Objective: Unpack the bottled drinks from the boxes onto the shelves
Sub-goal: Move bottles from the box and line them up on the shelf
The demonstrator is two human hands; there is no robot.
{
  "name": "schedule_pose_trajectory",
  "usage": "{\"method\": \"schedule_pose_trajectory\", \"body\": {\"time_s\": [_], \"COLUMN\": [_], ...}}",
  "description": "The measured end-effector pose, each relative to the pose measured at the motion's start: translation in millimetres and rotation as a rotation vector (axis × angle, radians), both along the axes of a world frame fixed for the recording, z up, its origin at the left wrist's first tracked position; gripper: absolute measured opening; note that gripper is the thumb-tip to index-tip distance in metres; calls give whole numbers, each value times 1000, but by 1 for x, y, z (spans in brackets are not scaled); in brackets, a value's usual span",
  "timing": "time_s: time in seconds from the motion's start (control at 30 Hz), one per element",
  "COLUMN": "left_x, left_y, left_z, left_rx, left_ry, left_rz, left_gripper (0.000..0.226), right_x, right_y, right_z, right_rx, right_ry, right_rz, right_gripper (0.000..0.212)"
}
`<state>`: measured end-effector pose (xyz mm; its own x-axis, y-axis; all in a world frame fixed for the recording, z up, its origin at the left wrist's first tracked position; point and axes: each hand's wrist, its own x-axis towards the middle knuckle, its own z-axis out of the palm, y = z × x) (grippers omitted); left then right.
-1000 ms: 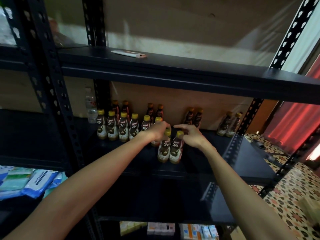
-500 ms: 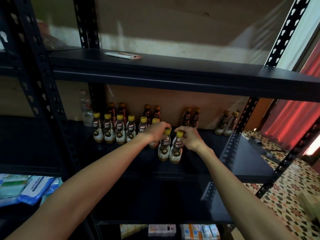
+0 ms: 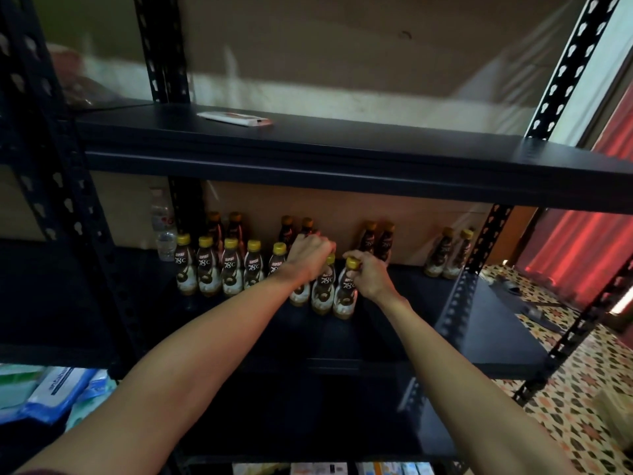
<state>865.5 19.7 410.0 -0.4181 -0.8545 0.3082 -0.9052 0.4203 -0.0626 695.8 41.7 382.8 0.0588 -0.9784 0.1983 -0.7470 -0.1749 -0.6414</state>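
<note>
Small brown drink bottles with yellow caps stand on the black middle shelf (image 3: 428, 337). A front row of several bottles (image 3: 229, 275) runs from the left. My left hand (image 3: 308, 255) is curled over the tops of two bottles, one mostly hidden (image 3: 298, 296) and one beside it (image 3: 322, 289). My right hand (image 3: 368, 274) pinches the cap of the rightmost front bottle (image 3: 346, 293). More bottles stand in pairs along the back (image 3: 376, 240), and another pair at the far right (image 3: 448, 255).
A clear water bottle (image 3: 163, 231) stands at the shelf's left back. A flat white packet (image 3: 236, 118) lies on the upper shelf. Black perforated uprights (image 3: 479, 255) frame the bay. Blue and white packs (image 3: 58, 392) lie lower left; small boxes (image 3: 329, 469) sit on the bottom shelf.
Both hands have closed more tightly on the bottle tops, the right hand settling onto its cap. The view has shifted slightly; the bottles stay on the shelf.
</note>
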Motion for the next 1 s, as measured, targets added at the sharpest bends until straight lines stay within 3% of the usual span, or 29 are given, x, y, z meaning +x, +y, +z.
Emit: {"method": "schedule_pose_trajectory", "body": {"time_s": [0.33,0.57,0.73,0.83,1.0], "left_x": [-1,-2,1,1,-4], "left_y": [-12,0,29,52,100], "left_z": [-2,-11,-37,-61,-117], "left_rx": [41,25,-125,-210,-84], "left_ry": [19,-17,171,285,302], "left_rz": [50,73,83,81,37], "left_gripper": [44,58,61,54,49], "right_x": [1,0,-5,-4,0], "right_y": [-16,-12,3,22,78], "right_z": [1,2,-24,-54,-101], "right_rx": [-27,-11,-108,-214,-220], "right_ry": [69,41,-84,-159,-133], "right_rz": [3,14,34,-57,-119], "right_gripper": [43,50,71,66,64]}}
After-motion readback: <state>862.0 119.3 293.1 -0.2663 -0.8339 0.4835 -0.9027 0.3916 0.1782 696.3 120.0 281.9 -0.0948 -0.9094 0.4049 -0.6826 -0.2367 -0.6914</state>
